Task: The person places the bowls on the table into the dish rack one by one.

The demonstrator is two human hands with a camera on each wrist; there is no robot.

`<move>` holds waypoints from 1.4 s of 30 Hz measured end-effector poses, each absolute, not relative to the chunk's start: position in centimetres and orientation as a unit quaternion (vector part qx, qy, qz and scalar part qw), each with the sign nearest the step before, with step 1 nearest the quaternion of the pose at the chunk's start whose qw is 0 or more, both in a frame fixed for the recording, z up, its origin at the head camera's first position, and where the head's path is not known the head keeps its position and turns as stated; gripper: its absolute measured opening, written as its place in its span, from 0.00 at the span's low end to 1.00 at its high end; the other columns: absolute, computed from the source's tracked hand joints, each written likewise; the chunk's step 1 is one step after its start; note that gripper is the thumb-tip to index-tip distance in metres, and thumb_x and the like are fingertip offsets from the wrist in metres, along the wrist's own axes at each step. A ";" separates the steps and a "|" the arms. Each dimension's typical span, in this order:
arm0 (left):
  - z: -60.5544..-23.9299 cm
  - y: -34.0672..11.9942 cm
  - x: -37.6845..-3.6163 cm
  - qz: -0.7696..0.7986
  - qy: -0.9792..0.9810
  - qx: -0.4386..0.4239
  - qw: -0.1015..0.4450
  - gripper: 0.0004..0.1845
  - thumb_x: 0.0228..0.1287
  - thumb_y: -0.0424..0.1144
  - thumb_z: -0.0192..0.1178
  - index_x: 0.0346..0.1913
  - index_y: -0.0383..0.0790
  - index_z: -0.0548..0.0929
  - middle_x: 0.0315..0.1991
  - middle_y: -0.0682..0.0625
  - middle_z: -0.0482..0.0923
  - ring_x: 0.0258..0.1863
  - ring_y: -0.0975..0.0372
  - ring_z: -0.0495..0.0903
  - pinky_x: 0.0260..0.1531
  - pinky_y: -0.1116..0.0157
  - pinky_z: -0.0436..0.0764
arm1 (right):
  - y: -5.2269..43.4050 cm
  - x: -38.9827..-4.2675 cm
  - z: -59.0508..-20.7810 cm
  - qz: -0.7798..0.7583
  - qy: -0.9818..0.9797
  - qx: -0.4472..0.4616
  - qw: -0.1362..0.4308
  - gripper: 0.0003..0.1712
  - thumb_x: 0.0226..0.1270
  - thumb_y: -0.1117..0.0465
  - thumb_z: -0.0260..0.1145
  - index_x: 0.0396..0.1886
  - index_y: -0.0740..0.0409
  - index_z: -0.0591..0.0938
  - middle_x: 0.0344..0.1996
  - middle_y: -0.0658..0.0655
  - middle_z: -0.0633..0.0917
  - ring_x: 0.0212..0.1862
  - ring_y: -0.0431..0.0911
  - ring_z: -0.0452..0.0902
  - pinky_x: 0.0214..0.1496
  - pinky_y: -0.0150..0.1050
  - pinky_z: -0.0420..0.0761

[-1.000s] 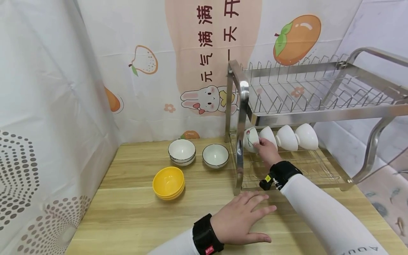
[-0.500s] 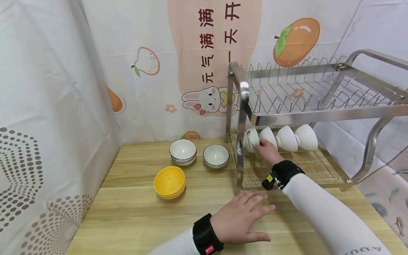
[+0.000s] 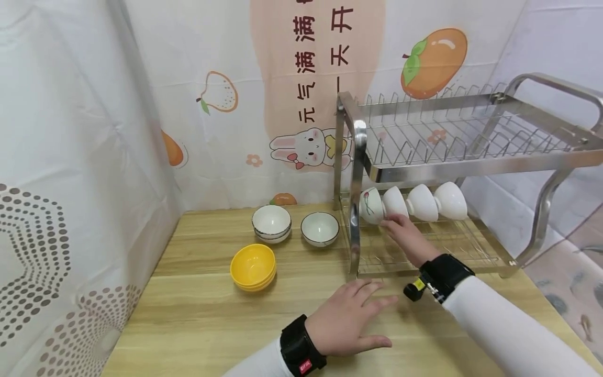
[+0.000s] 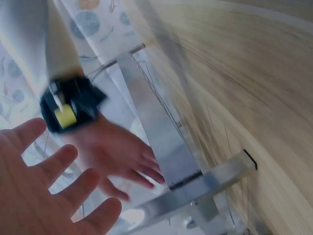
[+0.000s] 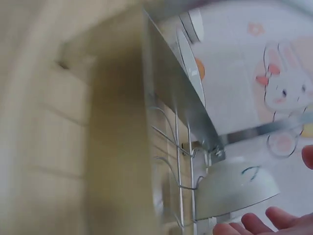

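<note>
On the lower tier of a metal dish rack (image 3: 358,157), several white bowls stand on edge in a row. At the left end is a bowl with a red flower print (image 3: 371,206); the right wrist view shows this bowl (image 5: 234,188) tilted against the wires. My right hand (image 3: 407,238) is just in front of it, fingers loosely extended and holding nothing. In that same wrist view its fingertips (image 5: 252,223) show below the bowl's rim. Low over the table, in front of the rack, my left hand (image 3: 346,319) has its fingers spread and is holding nothing.
A stack of yellow bowls (image 3: 253,266) stands on the wooden table (image 3: 198,309), left of the rack. Behind it are stacked white bowls with dark rims (image 3: 271,222) and a single dark-rimmed bowl (image 3: 320,229). The rack's upper tier (image 3: 438,170) overhangs the standing bowls.
My right hand has let go of the flower-print bowl and drawn back slightly toward me and to the right. The bowl stays in the rack. My left hand has shifted slightly left.
</note>
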State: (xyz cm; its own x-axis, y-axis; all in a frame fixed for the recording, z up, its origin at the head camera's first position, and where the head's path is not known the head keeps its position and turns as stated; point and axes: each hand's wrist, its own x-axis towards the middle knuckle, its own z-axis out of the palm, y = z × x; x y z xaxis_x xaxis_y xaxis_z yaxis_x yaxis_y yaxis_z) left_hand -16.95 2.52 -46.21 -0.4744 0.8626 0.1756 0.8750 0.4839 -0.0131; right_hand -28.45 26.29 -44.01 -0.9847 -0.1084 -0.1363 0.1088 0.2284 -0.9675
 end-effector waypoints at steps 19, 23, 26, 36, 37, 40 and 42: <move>-46.4 -3.6 -18.5 -0.120 -0.910 -0.394 0.047 0.41 0.68 0.74 0.37 0.78 0.56 0.56 0.77 0.49 0.55 0.74 0.53 0.56 0.71 0.51 0.60 | 30.0 -15.7 -46.3 -0.245 0.950 -0.165 -0.105 0.36 0.65 0.50 0.70 0.66 0.64 0.71 0.66 0.68 0.70 0.66 0.66 0.65 0.62 0.67 0.66; -46.6 -3.9 -18.4 -0.130 -0.913 -0.384 0.040 0.43 0.66 0.74 0.38 0.77 0.54 0.58 0.76 0.49 0.56 0.74 0.52 0.57 0.70 0.49 0.62 | 30.1 -14.9 -46.9 -0.206 0.951 -0.184 -0.137 0.37 0.62 0.49 0.73 0.65 0.61 0.72 0.65 0.65 0.71 0.66 0.63 0.64 0.61 0.66 0.67; -46.8 -4.0 -18.4 -0.132 -0.916 -0.377 0.036 0.43 0.66 0.74 0.38 0.77 0.54 0.59 0.76 0.49 0.56 0.74 0.52 0.58 0.69 0.49 0.62 | 30.2 -14.5 -47.3 -0.195 0.951 -0.187 -0.152 0.38 0.60 0.49 0.74 0.65 0.60 0.73 0.65 0.64 0.72 0.66 0.63 0.64 0.61 0.66 0.65; -47.4 -3.6 -20.5 -0.137 -0.935 -0.315 0.092 0.40 0.69 0.69 0.46 0.74 0.46 0.65 0.70 0.46 0.67 0.67 0.52 0.68 0.66 0.51 0.68 | 30.0 -12.7 -47.7 -0.178 0.948 -0.193 -0.181 0.38 0.58 0.48 0.75 0.65 0.59 0.74 0.64 0.64 0.72 0.65 0.63 0.65 0.66 0.63 0.63; -47.5 -3.5 -20.9 -0.138 -0.938 -0.303 0.097 0.40 0.68 0.69 0.46 0.74 0.46 0.65 0.70 0.46 0.67 0.67 0.52 0.69 0.66 0.51 0.68 | 30.0 -12.5 -47.8 -0.177 0.947 -0.194 -0.184 0.38 0.58 0.49 0.75 0.65 0.59 0.74 0.64 0.64 0.72 0.65 0.63 0.65 0.70 0.61 0.60; -47.4 -3.0 -22.3 -0.136 -0.949 -0.266 0.103 0.42 0.67 0.70 0.48 0.74 0.46 0.65 0.70 0.43 0.67 0.67 0.50 0.68 0.66 0.50 0.68 | 29.8 -11.9 -48.0 -0.171 0.946 -0.196 -0.191 0.37 0.58 0.50 0.75 0.64 0.60 0.74 0.64 0.64 0.72 0.65 0.63 0.65 0.77 0.50 0.49; -47.4 -2.6 -23.2 -0.132 -0.954 -0.247 0.111 0.43 0.65 0.70 0.51 0.73 0.45 0.66 0.69 0.42 0.67 0.66 0.49 0.69 0.65 0.50 0.69 | 29.6 -11.5 -48.1 -0.169 0.946 -0.196 -0.195 0.36 0.58 0.51 0.75 0.64 0.60 0.74 0.64 0.64 0.73 0.65 0.63 0.65 0.78 0.43 0.42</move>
State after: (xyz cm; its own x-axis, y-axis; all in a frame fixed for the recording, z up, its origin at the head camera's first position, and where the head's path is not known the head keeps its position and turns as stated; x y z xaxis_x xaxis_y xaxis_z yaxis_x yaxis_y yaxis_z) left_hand -23.22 -2.61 -47.39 -0.8533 0.4418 0.2770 0.5003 0.8434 0.1959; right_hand -11.46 29.64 -48.09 -0.8471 -0.3057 0.4347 -0.4374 0.8657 -0.2435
